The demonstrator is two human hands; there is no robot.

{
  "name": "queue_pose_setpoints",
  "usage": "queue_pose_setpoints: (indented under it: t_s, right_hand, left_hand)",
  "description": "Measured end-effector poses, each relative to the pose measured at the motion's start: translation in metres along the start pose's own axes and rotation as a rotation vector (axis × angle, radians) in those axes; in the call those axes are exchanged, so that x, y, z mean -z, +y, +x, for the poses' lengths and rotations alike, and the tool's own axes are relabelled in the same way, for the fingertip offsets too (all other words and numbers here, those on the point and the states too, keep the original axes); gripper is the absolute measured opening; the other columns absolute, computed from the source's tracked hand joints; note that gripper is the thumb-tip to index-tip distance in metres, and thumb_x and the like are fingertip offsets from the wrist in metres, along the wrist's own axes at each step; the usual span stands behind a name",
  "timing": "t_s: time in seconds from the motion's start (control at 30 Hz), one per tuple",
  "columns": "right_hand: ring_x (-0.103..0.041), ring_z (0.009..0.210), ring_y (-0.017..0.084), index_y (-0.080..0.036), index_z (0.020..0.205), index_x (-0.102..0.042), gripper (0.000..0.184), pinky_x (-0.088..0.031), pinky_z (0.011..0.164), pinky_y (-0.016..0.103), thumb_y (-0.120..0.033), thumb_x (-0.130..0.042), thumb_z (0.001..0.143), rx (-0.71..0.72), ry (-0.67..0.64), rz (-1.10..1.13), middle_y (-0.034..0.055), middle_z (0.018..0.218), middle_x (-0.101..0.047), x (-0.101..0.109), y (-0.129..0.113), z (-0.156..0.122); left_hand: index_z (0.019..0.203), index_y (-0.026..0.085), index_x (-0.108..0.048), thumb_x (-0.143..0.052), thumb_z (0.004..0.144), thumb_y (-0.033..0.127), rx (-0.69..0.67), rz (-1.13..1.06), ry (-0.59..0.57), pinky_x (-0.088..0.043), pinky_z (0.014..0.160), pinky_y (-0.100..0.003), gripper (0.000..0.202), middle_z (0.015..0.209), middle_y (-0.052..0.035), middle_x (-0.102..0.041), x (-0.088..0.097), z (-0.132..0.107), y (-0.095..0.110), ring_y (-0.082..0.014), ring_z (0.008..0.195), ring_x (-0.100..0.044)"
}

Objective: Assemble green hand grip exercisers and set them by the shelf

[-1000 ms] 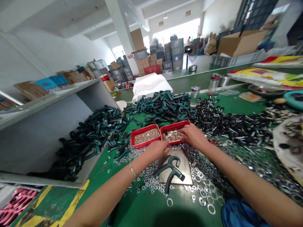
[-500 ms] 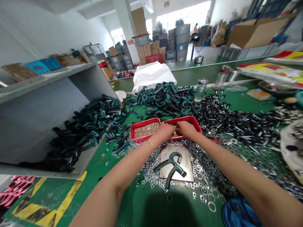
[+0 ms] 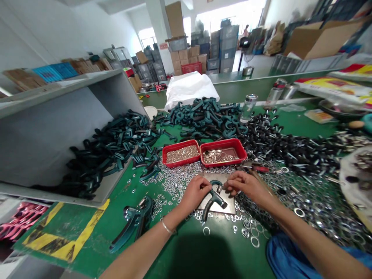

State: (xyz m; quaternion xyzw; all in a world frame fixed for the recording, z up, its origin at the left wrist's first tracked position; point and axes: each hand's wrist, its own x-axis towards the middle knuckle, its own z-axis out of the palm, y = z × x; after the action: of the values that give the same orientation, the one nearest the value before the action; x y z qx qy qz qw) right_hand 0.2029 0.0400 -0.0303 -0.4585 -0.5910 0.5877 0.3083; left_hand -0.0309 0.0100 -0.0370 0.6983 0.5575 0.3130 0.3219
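On a square metal plate (image 3: 228,208) lies a teal hand grip strengthener (image 3: 214,201) with a black handle and a small spring at its hooked top. My left hand (image 3: 194,193) is closed at its left side, covering the left handle; what the fingertips pinch is hidden. To the right of the hook, my right hand (image 3: 243,186) holds its fingers pinched together, on something too small to make out. Just beyond the hands stand a red tray of small metal pieces (image 3: 181,163) and a red tray with thin pins (image 3: 241,155).
Another hand grip strengthener (image 3: 133,221) lies left of my left forearm. Loose washers (image 3: 171,182) surround the plate. Teal handles (image 3: 203,116) are heaped behind the trays and in a grey bin (image 3: 99,199). Black knobs with screws (image 3: 279,143), red-handled pliers (image 3: 260,168) and a glass (image 3: 248,110) are to the right.
Both hands have come out of the right red tray and moved toward me to the strengthener on the plate. The strengthener on the left now shows, uncovered by my forearm.
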Motion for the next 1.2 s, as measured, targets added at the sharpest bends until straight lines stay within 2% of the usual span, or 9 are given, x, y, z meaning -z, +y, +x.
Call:
queue_pose_setpoints:
  t_s: [0.13, 0.4, 0.63, 0.73, 0.83, 0.93, 1.03, 1.1, 1.2]
  right_hand:
    - [-0.059, 0.053, 0.013, -0.017, 0.079, -0.059, 0.03, -0.048, 0.057, 0.027, -0.046, -0.065, 0.081, 0.029, 0.113, -0.067, -0.0018, 0.064, -0.062, -0.021, 0.017, 0.005]
    - [-0.058, 0.053, 0.016, -0.02, 0.08, -0.057, 0.029, -0.044, 0.053, 0.027, -0.048, -0.057, 0.089, 0.035, 0.183, -0.23, -0.0014, 0.063, -0.061, -0.028, 0.025, 0.01]
    - [-0.057, 0.086, 0.023, -0.019, 0.086, -0.057, 0.023, -0.045, 0.079, 0.035, -0.029, -0.043, 0.099, 0.386, 0.16, -0.889, 0.0086, 0.088, -0.062, -0.027, 0.015, 0.006]
    - [-0.056, 0.088, 0.025, -0.017, 0.089, -0.058, 0.021, -0.045, 0.078, 0.035, -0.023, -0.041, 0.1, 0.418, 0.095, -1.129, 0.0102, 0.09, -0.062, -0.028, 0.013, 0.005]
    - [-0.056, 0.09, 0.026, -0.018, 0.089, -0.059, 0.02, -0.044, 0.078, 0.035, -0.018, -0.042, 0.098, 0.427, 0.045, -1.292, 0.0098, 0.088, -0.064, -0.034, 0.012, 0.005]
    - [-0.058, 0.088, 0.026, -0.018, 0.091, -0.061, 0.022, -0.045, 0.075, 0.035, -0.022, -0.041, 0.1, 0.37, 0.054, -1.333, 0.0091, 0.085, -0.064, -0.037, 0.011, 0.002]
    - [-0.06, 0.095, 0.026, -0.018, 0.109, -0.061, 0.024, -0.047, 0.08, 0.035, -0.027, -0.04, 0.101, 0.342, 0.119, -1.313, 0.0102, 0.098, -0.066, -0.021, 0.009, -0.012]
    - [-0.057, 0.104, 0.029, -0.016, 0.118, -0.059, 0.027, -0.046, 0.088, 0.041, -0.028, -0.044, 0.099, 0.327, 0.266, -1.372, 0.0151, 0.11, -0.064, 0.001, 0.011, -0.026]
    - [-0.054, 0.103, 0.038, -0.013, 0.097, -0.064, 0.022, -0.045, 0.087, 0.049, -0.032, -0.056, 0.09, 0.209, 0.428, -1.514, 0.0225, 0.1, -0.064, 0.04, 0.02, -0.043]
  left_hand:
    - [0.078, 0.018, -0.066, -0.062, 0.087, 0.023, -0.035, 0.019, 0.06, -0.044, 0.085, -0.032, 0.011, 0.085, -0.0019, -0.062, -0.013, -0.005, -0.005, -0.0183, 0.089, -0.058]
    - [0.084, 0.019, -0.063, -0.057, 0.092, 0.025, -0.074, 0.162, 0.078, -0.043, 0.089, -0.036, 0.012, 0.09, -0.0032, -0.062, -0.015, -0.012, -0.002, -0.0204, 0.094, -0.056]
    - [0.101, 0.016, -0.063, -0.036, 0.1, 0.021, -0.384, 0.658, -0.171, -0.042, 0.091, -0.042, 0.028, 0.101, -0.0098, -0.063, -0.008, -0.015, 0.006, -0.0252, 0.099, -0.055]
    - [0.109, 0.015, -0.062, -0.035, 0.101, 0.025, -0.42, 0.732, -0.213, -0.042, 0.092, -0.043, 0.03, 0.105, -0.0114, -0.064, -0.007, -0.021, 0.009, -0.0267, 0.101, -0.056]
    - [0.123, 0.013, -0.057, -0.041, 0.099, 0.035, -0.417, 0.736, -0.223, -0.04, 0.097, -0.048, 0.036, 0.125, -0.0167, -0.059, -0.011, -0.032, 0.012, -0.0311, 0.112, -0.054]
    - [0.131, 0.015, -0.053, -0.042, 0.098, 0.027, -0.377, 0.714, -0.215, -0.037, 0.1, -0.052, 0.037, 0.141, -0.0178, -0.05, -0.015, -0.042, 0.012, -0.033, 0.122, -0.049]
    - [0.132, 0.015, -0.052, -0.041, 0.096, 0.021, -0.332, 0.678, -0.18, -0.039, 0.098, -0.052, 0.038, 0.139, -0.0179, -0.052, -0.016, -0.045, 0.013, -0.0328, 0.12, -0.051]
    - [0.131, 0.015, -0.052, -0.042, 0.096, 0.021, -0.323, 0.655, -0.158, -0.04, 0.097, -0.051, 0.037, 0.134, -0.0168, -0.055, -0.014, -0.045, 0.015, -0.032, 0.118, -0.052]
    - [0.125, 0.016, -0.055, -0.047, 0.093, 0.021, -0.325, 0.636, -0.138, -0.04, 0.097, -0.049, 0.033, 0.127, -0.0146, -0.059, -0.012, -0.043, 0.021, -0.0311, 0.114, -0.053]
